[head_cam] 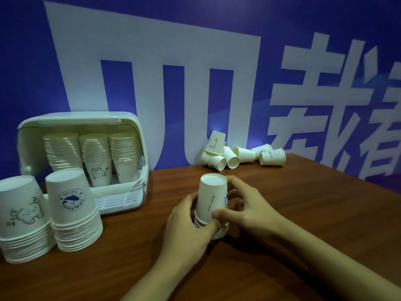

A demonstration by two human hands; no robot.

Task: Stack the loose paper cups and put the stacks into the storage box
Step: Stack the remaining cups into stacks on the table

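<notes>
Both hands are clamped on a short stack of upside-down cups (211, 199) standing on the table (282, 213). The left hand (191, 227) wraps the rims at the bottom, fingers curled round them, while the right hand (243, 205) pinches the side of the top cup with thumb and fingers.

The step in hand looks like seating the top cup squarely on those under it. To do it well, keep the left hand low on the rims as an anchor and press straight down with the right, so the top cup goes on without tilting. Squeeze lightly; paper walls will likely dent under a hard pinch.

Beyond the grip, against the wall, lies a pile of loose cups (240, 156), most on their sides, 1 propped mouth-down on the others. These are probably next for this stack.

Left of the grip and further back stands the storage box (130, 131), its lid raised, with 3 stacks (95, 153) upright inside. Nearer than the box and well left of the grip, 2 tall stacks (73, 211) wait on the table, just beside each other, not yet put away.

The table is dark brown wood grain, smooth, so a stack could slide if nudged. Behind it runs a blue wall (217, 29) with very large white lettering. The light is dim and bluish.
</notes>
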